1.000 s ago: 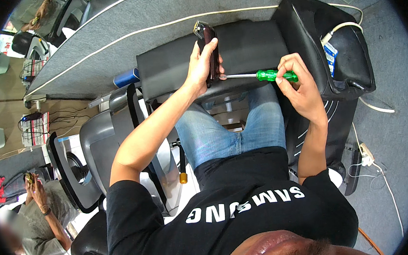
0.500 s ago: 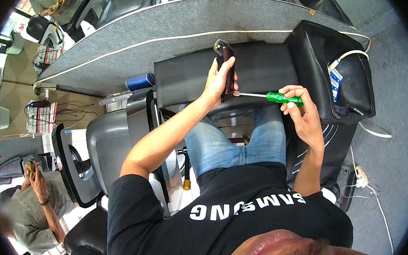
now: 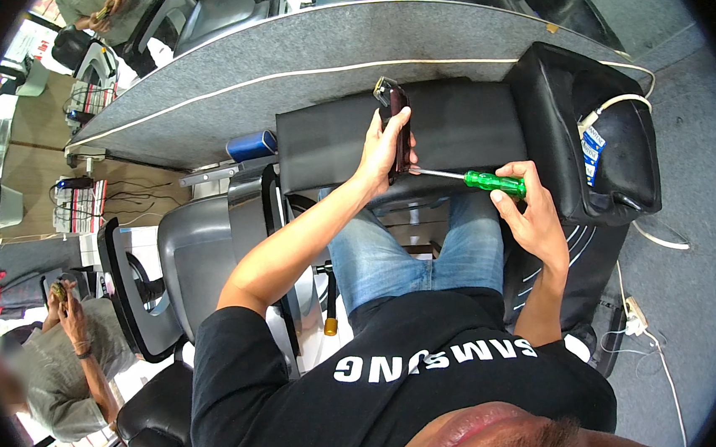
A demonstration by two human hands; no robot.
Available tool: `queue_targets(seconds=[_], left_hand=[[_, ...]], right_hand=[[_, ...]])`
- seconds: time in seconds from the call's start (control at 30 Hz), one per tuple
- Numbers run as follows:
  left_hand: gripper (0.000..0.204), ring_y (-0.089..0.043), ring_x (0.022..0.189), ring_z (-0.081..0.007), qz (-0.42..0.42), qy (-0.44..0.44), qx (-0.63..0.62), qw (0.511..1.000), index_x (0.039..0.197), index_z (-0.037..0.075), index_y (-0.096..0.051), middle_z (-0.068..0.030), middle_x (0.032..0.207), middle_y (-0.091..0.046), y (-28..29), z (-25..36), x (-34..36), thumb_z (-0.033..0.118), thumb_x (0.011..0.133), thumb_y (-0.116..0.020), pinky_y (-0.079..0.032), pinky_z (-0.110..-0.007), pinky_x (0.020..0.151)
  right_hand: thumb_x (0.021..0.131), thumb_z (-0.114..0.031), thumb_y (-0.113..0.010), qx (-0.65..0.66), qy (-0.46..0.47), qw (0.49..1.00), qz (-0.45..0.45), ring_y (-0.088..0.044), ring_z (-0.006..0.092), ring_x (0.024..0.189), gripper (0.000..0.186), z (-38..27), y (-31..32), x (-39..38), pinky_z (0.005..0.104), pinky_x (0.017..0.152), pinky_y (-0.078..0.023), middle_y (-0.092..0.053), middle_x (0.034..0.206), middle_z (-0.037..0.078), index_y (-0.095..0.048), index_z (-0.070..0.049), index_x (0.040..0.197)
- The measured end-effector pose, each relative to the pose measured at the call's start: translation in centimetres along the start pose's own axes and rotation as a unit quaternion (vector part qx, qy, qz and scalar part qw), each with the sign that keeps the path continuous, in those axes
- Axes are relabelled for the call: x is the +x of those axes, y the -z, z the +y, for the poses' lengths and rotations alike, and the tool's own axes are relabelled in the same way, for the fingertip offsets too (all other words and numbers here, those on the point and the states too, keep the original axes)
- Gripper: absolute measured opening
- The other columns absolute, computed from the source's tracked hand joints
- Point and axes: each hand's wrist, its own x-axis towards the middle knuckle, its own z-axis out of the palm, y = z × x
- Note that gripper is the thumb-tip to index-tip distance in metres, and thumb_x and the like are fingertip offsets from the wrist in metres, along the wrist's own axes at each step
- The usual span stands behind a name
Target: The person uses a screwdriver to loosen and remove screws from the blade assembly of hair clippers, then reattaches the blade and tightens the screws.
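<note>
A dark red and black hair clipper [image 3: 398, 102] is held upright in my left hand [image 3: 379, 149], its metal blade end pointing away from me. The thumb lies along its front and the fingers wrap round behind. My right hand [image 3: 537, 219] grips a screwdriver [image 3: 484, 182] with a clear green handle between thumb and fingers. The screwdriver's thin shaft runs leftward, and its tip meets the lower end of the clipper. Whether the tip sits in a screw is too small to tell. Both hands are above the near edge of a black padded bench [image 3: 468, 126].
A black cushioned block [image 3: 549, 141] with a blue-white packet [image 3: 594, 150] and white cable stands at the right. Left of the bench are a blue case [image 3: 252, 146] and a black barber chair [image 3: 196, 253]. A mirror [image 3: 293, 39] rises behind. Another person [image 3: 75, 363] sits far left.
The fingers of my right hand have loosened and shifted on the green handle, which now tilts more downward to the right. My left hand still holds the clipper in nearly the same place.
</note>
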Motion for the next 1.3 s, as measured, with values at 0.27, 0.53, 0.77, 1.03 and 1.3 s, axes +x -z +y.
queue_targets(seconds=[0.27,0.53,0.77,1.03,1.3], left_hand=[[0.041,-0.064,0.057,-0.0163,-0.008,0.004,0.003,1.000,0.117,0.019,-0.046,-0.0041,0.081,-0.062,-0.15,0.15,-0.35,0.048,0.101,-0.071,-0.059,-0.037,0.048],[0.043,-0.064,0.053,-0.0152,-0.007,-0.005,-0.011,1.000,0.117,0.018,-0.047,-0.0046,0.077,-0.062,-0.14,-0.11,-0.27,0.047,0.099,-0.074,-0.057,-0.034,0.045],[0.042,-0.065,0.056,-0.0154,0.007,0.005,0.006,1.000,0.117,0.019,-0.047,-0.0038,0.080,-0.063,-0.06,0.11,-0.07,0.048,0.100,-0.072,-0.059,-0.035,0.049],[0.044,-0.064,0.054,-0.0148,0.004,0.005,-0.004,1.000,0.119,0.019,-0.048,-0.0037,0.078,-0.062,-0.18,0.11,-0.26,0.047,0.099,-0.075,-0.059,-0.034,0.048],[0.042,-0.064,0.054,-0.0148,0.002,0.004,-0.001,1.000,0.120,0.019,-0.048,-0.0036,0.077,-0.062,-0.26,0.12,-0.31,0.046,0.100,-0.073,-0.059,-0.034,0.048]], right_hand=[[0.102,-0.023,-0.074,0.012,-0.075,0.997,0.008,-0.059,0.0177,0.063,0.034,-0.32,0.18,-0.06,0.0325,0.063,-0.047,-0.069,0.094,0.013,-0.055,0.000,0.121],[0.100,-0.022,-0.076,0.017,-0.087,0.996,-0.005,-0.060,0.0131,0.065,0.037,-0.49,0.26,0.34,0.0305,0.062,-0.046,-0.067,0.091,0.009,-0.054,-0.002,0.122],[0.099,-0.023,-0.076,0.016,-0.111,0.994,-0.004,-0.060,0.0133,0.065,0.039,-0.09,0.23,0.25,0.0300,0.062,-0.047,-0.069,0.092,0.009,-0.054,-0.002,0.122],[0.099,-0.023,-0.077,0.009,-0.098,0.995,0.021,-0.061,0.0144,0.067,0.037,-0.45,0.00,0.14,0.0307,0.063,-0.048,-0.070,0.093,0.010,-0.054,-0.002,0.120],[0.099,-0.022,-0.077,0.022,-0.126,0.992,-0.018,-0.062,0.0142,0.069,0.038,-0.18,0.29,0.10,0.0305,0.065,-0.049,-0.070,0.093,0.011,-0.053,-0.002,0.120]])
